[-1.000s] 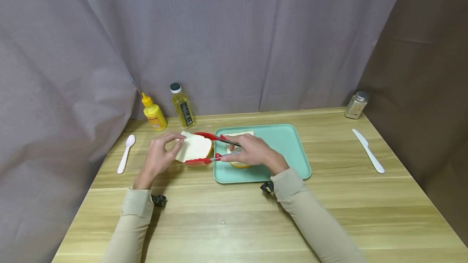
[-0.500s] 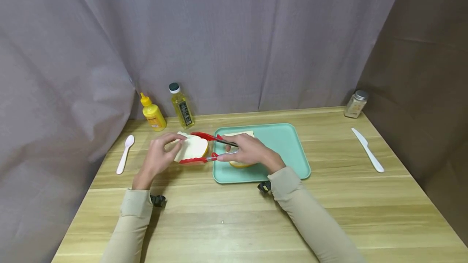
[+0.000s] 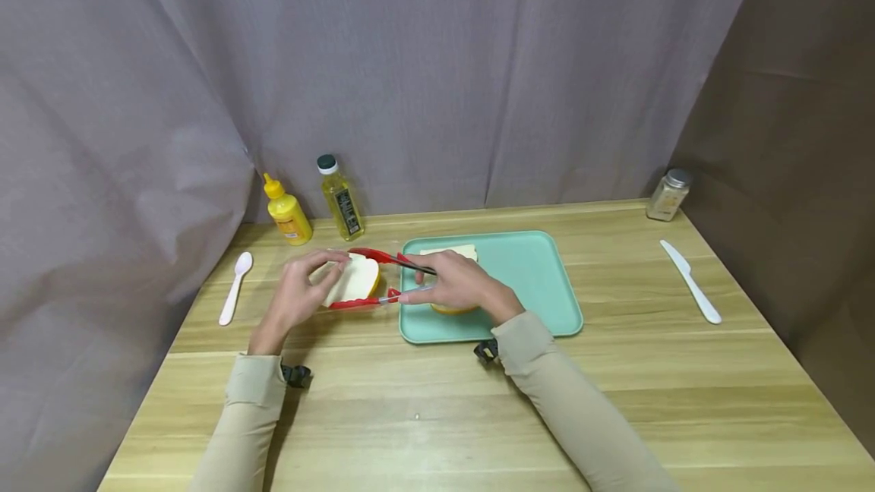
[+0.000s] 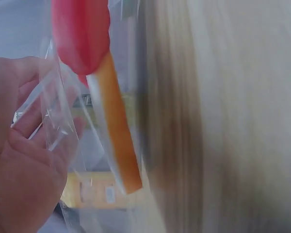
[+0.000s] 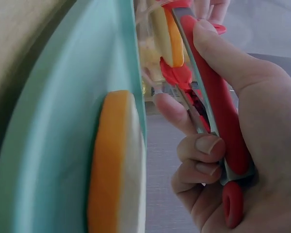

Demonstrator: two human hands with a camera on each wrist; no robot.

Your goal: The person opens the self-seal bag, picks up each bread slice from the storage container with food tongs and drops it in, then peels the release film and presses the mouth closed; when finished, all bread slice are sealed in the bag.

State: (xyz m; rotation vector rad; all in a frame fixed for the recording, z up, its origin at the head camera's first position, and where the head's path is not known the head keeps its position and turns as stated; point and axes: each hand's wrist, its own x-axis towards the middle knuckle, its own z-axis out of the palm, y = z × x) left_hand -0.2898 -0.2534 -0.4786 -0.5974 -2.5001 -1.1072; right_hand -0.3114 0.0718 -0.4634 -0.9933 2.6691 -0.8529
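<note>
Over the left edge of the tray [image 3: 401,302], your right hand [image 3: 461,279] grips red-and-metal tongs [image 5: 218,102], roughly parallel to the table's [image 3: 424,416] far edge, tips leftward around a flat bread slice [image 3: 358,278]; your left hand [image 3: 297,285] pinches crinkly clear plastic [image 4: 58,116].

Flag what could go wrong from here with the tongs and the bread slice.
1. The bread slice could slip: the tongs grip only its edges.
2. The clear plastic film at the left hand might snag the tongs.
3. The right hand, over the tray, might bump the other slice.
</note>
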